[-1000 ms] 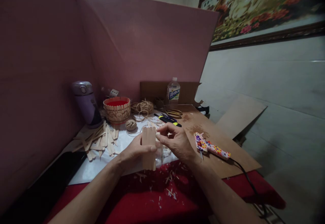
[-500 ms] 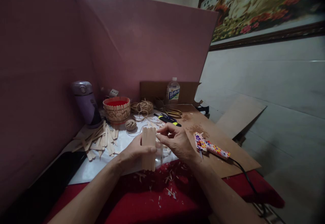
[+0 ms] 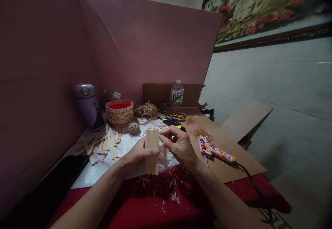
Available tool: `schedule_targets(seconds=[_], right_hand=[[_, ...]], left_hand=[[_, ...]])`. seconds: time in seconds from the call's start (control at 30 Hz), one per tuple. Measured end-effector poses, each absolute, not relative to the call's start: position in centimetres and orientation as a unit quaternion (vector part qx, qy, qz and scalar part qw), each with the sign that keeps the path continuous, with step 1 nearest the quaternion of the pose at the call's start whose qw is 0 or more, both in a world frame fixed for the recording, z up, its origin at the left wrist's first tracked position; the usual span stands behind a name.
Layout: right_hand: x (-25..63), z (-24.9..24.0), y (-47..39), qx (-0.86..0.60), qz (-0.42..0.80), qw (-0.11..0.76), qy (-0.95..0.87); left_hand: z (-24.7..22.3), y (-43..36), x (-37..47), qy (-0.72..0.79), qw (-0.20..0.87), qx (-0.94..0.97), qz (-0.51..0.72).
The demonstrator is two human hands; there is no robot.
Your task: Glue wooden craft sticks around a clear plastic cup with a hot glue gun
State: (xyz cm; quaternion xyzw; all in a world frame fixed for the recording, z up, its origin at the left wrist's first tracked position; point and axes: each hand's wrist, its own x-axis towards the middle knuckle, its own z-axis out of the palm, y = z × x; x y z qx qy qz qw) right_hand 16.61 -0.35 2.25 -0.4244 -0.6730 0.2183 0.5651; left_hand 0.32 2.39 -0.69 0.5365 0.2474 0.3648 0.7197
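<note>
Nearest me, pale shavings [image 3: 175,198] litter the red cloth [image 3: 197,204]. Just beyond, over its far edge, the left hand [image 3: 137,153] grips a row of sticks [image 3: 152,153], held upright, thumb across the front. The right hand [image 3: 178,144] is narrowed, thumb and forefinger near the row's upper right edge; I can't tell whether anything is between them. Loose sticks [image 3: 111,146] lie heaped to the left on white paper [image 3: 90,177]; on the right, a flowered glue gun [image 3: 215,151] rests on cardboard [image 3: 230,173]. Farther back come a twine ball [image 3: 134,128], a cutter [image 3: 171,122], a basket [image 3: 119,115] beside a purple flask [image 3: 88,108], then scissors [image 3: 177,116] and a bottle [image 3: 177,95].
</note>
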Motion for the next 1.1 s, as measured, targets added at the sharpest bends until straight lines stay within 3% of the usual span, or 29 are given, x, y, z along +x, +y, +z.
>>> schedule_targets(seconds=[0.47,0.73,0.93,1.1], right_hand=[[16.6,2.0,-0.7,-0.403,0.16,0.581,-0.689],[16.6,2.1,-1.3,-0.39,0.056,0.532,-0.75],[17.0,1.9,-1.0,-0.422,0.047,0.492,-0.76],[17.1,1.8,-1.0,-0.425,0.039,0.469,-0.773]], left_hand=[[0.3,1.8,0.3,0.198,0.778,0.479,0.356],[-0.5,2.3,0.4,0.22,0.746,0.51,0.368],[-0.4,2.4,0.4,0.239,0.713,0.541,0.377],[-0.4,1.9,0.4,0.22,0.751,0.506,0.362]])
